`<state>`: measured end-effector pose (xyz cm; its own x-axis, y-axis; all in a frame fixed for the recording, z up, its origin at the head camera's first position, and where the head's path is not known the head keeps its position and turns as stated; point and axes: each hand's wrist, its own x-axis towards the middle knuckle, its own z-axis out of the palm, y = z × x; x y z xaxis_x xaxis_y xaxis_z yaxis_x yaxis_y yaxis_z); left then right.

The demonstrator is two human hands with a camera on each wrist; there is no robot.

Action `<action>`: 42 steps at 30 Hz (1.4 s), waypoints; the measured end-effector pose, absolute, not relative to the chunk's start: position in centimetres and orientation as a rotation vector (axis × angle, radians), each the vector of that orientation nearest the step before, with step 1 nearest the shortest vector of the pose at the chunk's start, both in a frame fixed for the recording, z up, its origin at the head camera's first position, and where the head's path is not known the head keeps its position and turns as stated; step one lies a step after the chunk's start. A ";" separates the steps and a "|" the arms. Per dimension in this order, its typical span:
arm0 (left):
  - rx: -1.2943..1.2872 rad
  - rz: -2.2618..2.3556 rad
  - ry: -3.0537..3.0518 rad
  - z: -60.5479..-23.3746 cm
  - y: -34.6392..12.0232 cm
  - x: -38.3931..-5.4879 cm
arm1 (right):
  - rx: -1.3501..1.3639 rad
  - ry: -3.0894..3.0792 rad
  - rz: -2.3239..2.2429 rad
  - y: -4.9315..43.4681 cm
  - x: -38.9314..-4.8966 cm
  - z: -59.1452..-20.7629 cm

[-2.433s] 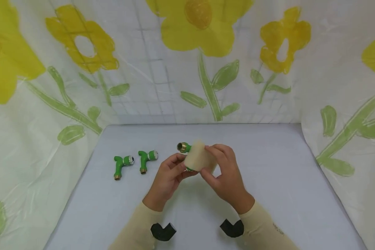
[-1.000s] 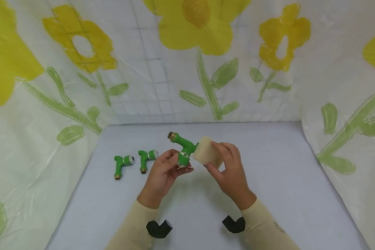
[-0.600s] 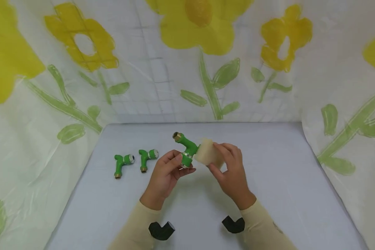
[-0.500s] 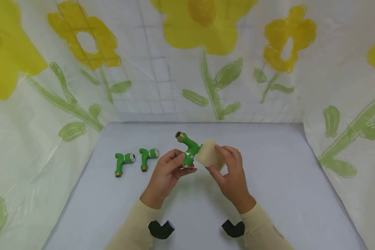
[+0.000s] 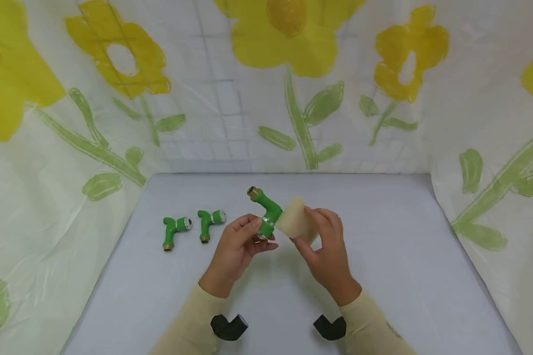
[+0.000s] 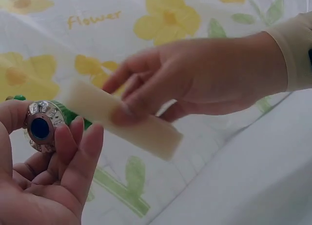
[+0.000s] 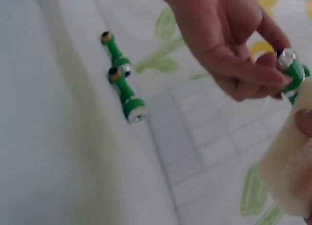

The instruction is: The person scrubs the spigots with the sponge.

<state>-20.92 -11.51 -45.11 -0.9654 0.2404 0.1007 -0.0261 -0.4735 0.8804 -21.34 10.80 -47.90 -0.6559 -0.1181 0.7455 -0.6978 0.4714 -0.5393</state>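
My left hand [image 5: 240, 246] pinches a green faucet [image 5: 272, 211] by its knob end, its brass threaded end tilted up to the far left. In the left wrist view the silver knob face [image 6: 41, 127] with a dark blue centre shows between thumb and fingers. My right hand [image 5: 326, 246] grips a cream sponge [image 5: 295, 219] between thumb and fingers. The sponge is right at the faucet's right side and overlaps its spout. Seen from the right wrist, the sponge [image 7: 290, 161] stands close to the faucet's green body [image 7: 293, 77].
Two more green faucets, one [image 5: 171, 233] farther left and another [image 5: 206, 226] beside it, lie on the white table [image 5: 408, 256] left of my hands. A white curtain [image 5: 204, 138] with painted yellow flowers hangs round the back and sides.
Earlier the sponge covered most of the faucet; it then moved right, baring the body, and has since stayed against the spout side. The faucet has tilted slightly. Both hands keep their grip.
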 end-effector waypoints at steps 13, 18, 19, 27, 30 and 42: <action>0.345 2.489 1.536 -45.1 -11.8 -20.8 | 0.629 -2.082 1.113 11.1 -21.3 -48.1; 0.411 2.442 1.419 -45.2 -11.7 -20.7 | 0.690 -1.992 1.112 10.6 -21.3 -48.4; 0.425 2.436 1.403 -45.2 -11.6 -20.7 | 0.679 -1.975 1.114 10.6 -21.4 -48.4; 0.490 2.414 1.254 -45.2 -11.4 -20.5 | 0.560 -1.923 1.163 10.4 -21.7 -48.5; 0.514 2.405 1.212 -45.2 -11.3 -20.4 | 0.584 -1.896 1.149 10.5 -21.9 -48.3; 0.625 2.371 1.139 -44.9 -11.4 -20.4 | 0.599 -1.830 1.152 10.9 -22.1 -47.2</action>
